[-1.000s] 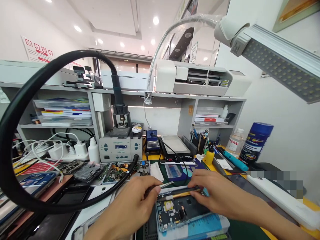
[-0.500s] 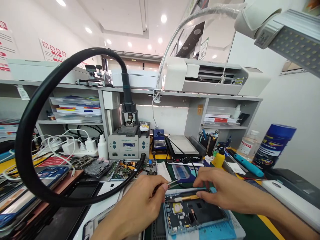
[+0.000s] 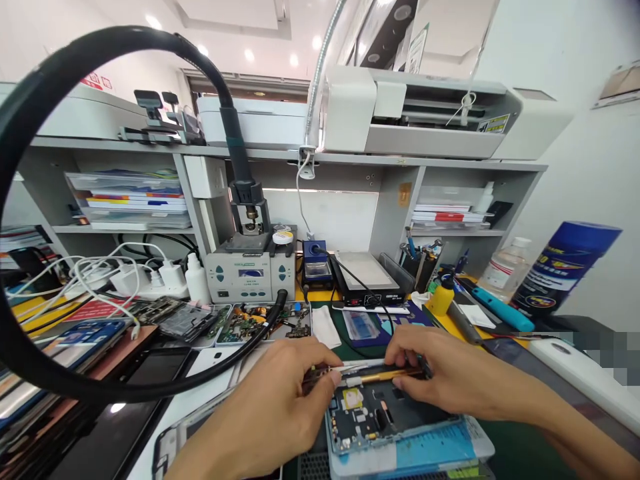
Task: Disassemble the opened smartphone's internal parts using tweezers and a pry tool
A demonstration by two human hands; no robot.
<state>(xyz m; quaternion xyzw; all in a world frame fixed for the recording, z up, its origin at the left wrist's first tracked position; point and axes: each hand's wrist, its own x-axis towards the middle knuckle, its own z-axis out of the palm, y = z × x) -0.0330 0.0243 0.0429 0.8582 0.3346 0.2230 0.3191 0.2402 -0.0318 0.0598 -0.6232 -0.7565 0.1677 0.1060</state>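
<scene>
An opened phone (image 3: 367,417) lies flat with its dark inner frame and small circuit parts showing. It rests on a blue and white box (image 3: 430,450). A golden flex strip (image 3: 377,378) runs along the phone's far side. My left hand (image 3: 280,393), closed in a pinch, holds thin metal tweezers (image 3: 349,367), whose tips reach the phone's far left edge. My right hand (image 3: 445,367) is closed around the far right part of the phone, thumb on the inner side by the golden strip and fingers on the far edge. Its fingertips are partly hidden.
A hot air station (image 3: 250,277) stands behind, its black hose (image 3: 30,73) arching over the left side. Phones and parts (image 3: 150,373) crowd the left. A heating plate (image 3: 367,273), yellow bottle (image 3: 443,297) and blue spray can (image 3: 563,267) stand at the back and right.
The tweezers have come down to the phone's far edge in my left hand. My right fingers have closed in on the phone's far side. The view has tilted downward.
</scene>
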